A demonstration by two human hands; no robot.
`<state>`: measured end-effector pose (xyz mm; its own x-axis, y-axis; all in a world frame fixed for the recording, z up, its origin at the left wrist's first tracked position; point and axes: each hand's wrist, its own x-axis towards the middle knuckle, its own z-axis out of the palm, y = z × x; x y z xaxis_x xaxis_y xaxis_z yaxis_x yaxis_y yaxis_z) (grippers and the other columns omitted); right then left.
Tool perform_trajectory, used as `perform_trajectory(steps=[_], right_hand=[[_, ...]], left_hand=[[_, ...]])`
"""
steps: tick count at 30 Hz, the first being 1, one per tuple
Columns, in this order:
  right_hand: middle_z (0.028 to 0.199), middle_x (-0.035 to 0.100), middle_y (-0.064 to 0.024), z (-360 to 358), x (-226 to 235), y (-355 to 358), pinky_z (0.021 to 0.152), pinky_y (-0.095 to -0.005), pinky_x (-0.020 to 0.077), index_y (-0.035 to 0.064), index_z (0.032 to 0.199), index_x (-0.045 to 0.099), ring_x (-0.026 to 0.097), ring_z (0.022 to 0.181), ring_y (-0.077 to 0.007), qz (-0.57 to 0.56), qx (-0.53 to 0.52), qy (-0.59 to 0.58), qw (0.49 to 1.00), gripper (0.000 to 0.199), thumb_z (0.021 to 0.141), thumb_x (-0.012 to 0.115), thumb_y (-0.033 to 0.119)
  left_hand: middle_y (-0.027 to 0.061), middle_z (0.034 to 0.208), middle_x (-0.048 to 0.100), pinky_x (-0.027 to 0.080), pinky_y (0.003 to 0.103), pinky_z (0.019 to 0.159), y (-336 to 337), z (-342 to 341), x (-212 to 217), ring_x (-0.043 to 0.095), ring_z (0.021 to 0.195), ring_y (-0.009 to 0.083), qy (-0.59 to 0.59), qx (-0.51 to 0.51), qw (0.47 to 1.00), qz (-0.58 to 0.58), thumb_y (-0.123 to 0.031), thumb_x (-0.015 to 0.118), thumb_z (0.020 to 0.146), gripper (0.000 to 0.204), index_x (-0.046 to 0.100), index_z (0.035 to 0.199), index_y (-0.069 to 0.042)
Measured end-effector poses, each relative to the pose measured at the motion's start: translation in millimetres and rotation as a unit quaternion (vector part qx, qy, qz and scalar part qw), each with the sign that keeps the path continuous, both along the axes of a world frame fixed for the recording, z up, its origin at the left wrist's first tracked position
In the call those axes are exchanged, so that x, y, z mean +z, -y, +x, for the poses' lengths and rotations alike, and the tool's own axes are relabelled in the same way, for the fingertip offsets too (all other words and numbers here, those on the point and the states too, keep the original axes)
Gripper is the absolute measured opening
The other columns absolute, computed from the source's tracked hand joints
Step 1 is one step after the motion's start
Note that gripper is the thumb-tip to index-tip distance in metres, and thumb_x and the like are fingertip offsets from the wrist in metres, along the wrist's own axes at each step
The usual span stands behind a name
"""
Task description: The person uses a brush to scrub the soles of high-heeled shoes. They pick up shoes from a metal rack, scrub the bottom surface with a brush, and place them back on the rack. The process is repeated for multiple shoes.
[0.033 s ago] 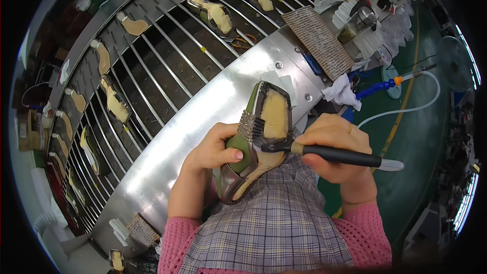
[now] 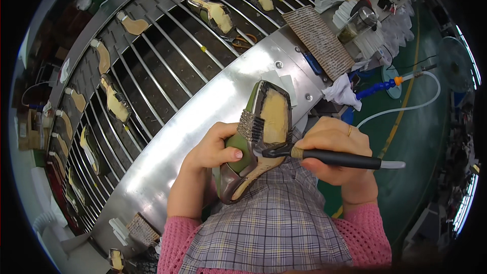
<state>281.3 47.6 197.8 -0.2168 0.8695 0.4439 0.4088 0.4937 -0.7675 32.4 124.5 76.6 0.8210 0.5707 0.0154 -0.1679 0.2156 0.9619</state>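
Now left hand (image 2: 210, 152) fingers clamped on green shoe (image 2: 256, 137), right hand (image 2: 337, 155) fingers around black brush (image 2: 335, 158).

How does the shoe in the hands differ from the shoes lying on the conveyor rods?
The held shoe is gripped by the left hand, sole up and tilted; the conveyor shoes lie free on the rods. The right hand's brush touches the held shoe; nothing touches the conveyor shoes. Both show a pale, bare sole and a green upper.
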Motion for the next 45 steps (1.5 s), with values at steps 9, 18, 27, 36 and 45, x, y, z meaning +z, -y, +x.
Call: perform_trajectory(steps=[9, 18, 27, 36, 45], right_hand=[[0.075, 0.065, -0.0088, 3.9, -2.5, -0.8, 0.057, -0.0297, 0.0502, 0.0006, 0.085, 0.067, 0.064, 0.065, -0.0213, 0.024, -0.045, 0.002, 0.999, 0.024, 0.074, 0.082, 0.015], [0.076, 0.065, -0.0089, 5.1, -2.2, -3.0, 0.058, -0.0296, 0.0502, 0.0001, 0.088, 0.066, 0.063, 0.065, -0.0221, 0.050, -0.047, 0.003, 0.998, 0.024, 0.075, 0.081, 0.015], [0.076, 0.065, -0.0089, 10.3, 0.5, -2.5, 0.058, -0.0297, 0.0504, 0.0012, 0.086, 0.067, 0.063, 0.065, -0.0224, 0.024, -0.034, 0.012, 0.999, 0.023, 0.073, 0.081, 0.013], [0.080, 0.064, -0.0087, 8.8, -4.9, 7.5, 0.054, -0.0297, 0.0506, 0.0011, 0.095, 0.063, 0.062, 0.063, -0.0225, 0.056, -0.017, 0.066, 0.996, 0.029, 0.074, 0.080, 0.013], [0.082, 0.060, -0.0104, 3.8, -14.3, 12.6, 0.048, -0.0283, 0.0515, -0.0070, 0.093, 0.060, 0.060, 0.060, -0.0212, 0.137, 0.010, 0.137, 0.981, 0.030, 0.076, 0.078, 0.010]], left_hand=[[0.0094, 0.095, 0.068, 0.049, 0.029, 0.080, -6.4, 2.7, 8.4, 0.061, 0.088, 0.0143, -0.049, -0.017, 0.998, 0.034, -0.035, 0.073, 0.079, 0.052, 0.063, 0.111, 0.005], [0.0095, 0.093, 0.068, 0.049, 0.029, 0.079, -6.5, 11.6, 15.5, 0.062, 0.087, 0.0154, -0.049, -0.017, 0.999, 0.012, -0.033, 0.073, 0.079, 0.050, 0.063, 0.111, 0.004], [0.0079, 0.092, 0.067, 0.048, 0.029, 0.078, -12.8, 16.7, 14.6, 0.060, 0.086, 0.0147, -0.019, -0.009, 1.000, 0.006, -0.034, 0.071, 0.081, 0.050, 0.063, 0.111, 0.005], [0.0053, 0.092, 0.065, 0.048, 0.025, 0.076, -15.2, 20.0, 18.4, 0.058, 0.085, 0.0101, -0.018, 0.041, 0.998, -0.048, -0.036, 0.064, 0.088, 0.045, 0.064, 0.107, 0.004], [0.0054, 0.093, 0.066, 0.048, 0.024, 0.074, -7.9, 33.2, 24.8, 0.059, 0.083, 0.0089, -0.018, 0.116, 0.990, -0.082, -0.033, 0.051, 0.097, 0.041, 0.062, 0.111, 0.004]])
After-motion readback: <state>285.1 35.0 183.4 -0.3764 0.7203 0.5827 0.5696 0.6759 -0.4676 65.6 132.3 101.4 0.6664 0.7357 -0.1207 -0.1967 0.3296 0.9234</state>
